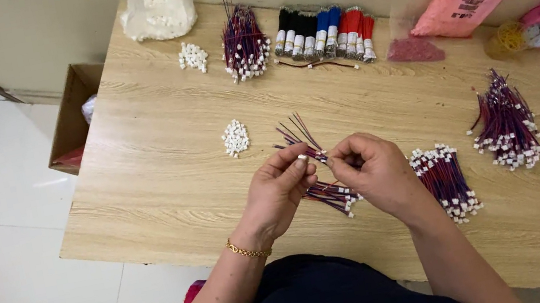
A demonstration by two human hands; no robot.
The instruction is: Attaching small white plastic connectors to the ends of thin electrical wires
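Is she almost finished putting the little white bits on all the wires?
Not yet, it seems. Done: piles of wires with white ends lie at the right, beside the right hand and at the back. In hand: the left hand and right hand pinch one white connector onto a wire. Left: bare wires fan out behind the hands, and loose white connectors wait on the table.

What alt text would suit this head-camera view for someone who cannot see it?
Left hand and right hand pinch a small white connector on red-and-blue wires above a wooden table. Wire bundles and loose connectors lie around.
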